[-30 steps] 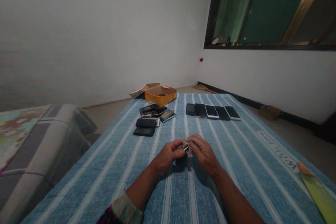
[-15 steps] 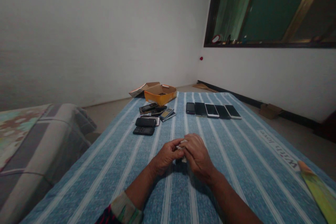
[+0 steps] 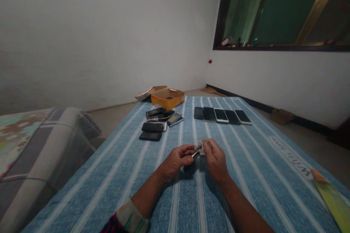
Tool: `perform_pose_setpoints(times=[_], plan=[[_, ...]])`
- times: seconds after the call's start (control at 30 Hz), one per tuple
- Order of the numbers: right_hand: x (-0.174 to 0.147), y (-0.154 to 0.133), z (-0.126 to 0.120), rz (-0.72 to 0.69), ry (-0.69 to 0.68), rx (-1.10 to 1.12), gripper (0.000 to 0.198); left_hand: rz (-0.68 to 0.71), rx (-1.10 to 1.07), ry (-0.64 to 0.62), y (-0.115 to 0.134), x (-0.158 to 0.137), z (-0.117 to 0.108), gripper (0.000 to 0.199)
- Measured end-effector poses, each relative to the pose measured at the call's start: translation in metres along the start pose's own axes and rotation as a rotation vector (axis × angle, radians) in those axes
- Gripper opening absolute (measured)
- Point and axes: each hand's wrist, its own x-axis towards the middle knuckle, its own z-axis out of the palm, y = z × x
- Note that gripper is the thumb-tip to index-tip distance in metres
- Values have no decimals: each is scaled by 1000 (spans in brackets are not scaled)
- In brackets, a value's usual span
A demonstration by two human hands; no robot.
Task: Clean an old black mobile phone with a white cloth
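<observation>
**Over a blue cloth with white stripes (image 3: 262, 153), a thin shiny strip (image 3: 196, 152) meets a crumpled pale grey rag (image 3: 202, 150)**

The strip is small, straight and silvery white. It pokes out from the bare left hand (image 3: 175, 161) and slants up to the rag. It may be the edge of something bigger, but I cannot tell, since the fingers hide the rest. Below that hand is a dark patch, and I cannot tell if it is a thing or a shadow.

The left hand has a narrow grip, with the strip pinched between thumb and fingers. The bare right hand (image 3: 217, 162) pinches the rag, thumb on top. The rag is soft and bunched up, with bumpy folds. It sits between the two hands, right at the strip's far end.

Past the hands, on the left, lie two black phones, one with a keypad (image 3: 150, 136) and one smooth one (image 3: 152, 127). Behind them are a silver phone with buttons (image 3: 174, 118) and a messy heap of dark phones (image 3: 155, 111). An orange cardboard box (image 3: 167, 102) stands at the far end, beside a brown cardboard flap (image 3: 146, 94). On the right, five flat phones (image 3: 221, 115) lie in a neat row, some dark and some with white edges.
</observation>
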Motion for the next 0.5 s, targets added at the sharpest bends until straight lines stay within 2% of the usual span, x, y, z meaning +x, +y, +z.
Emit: perform_pose_setpoints(times=[0.1,0.27,0.37,0.5], plan=[[-2,-8,-2,-131,59,-80,20,-11,-2,3,0,0,1,68],[-7,-26,-2,-376,-44,-114,17,14,20,-31,3,-2,5,62],[-8,-29,0,-407,-86,-147,21,16,34,-7,3,-2,6,59],[-6,-22,4,-336,-107,-141,22,6,33,15,5,-2,6,67]])
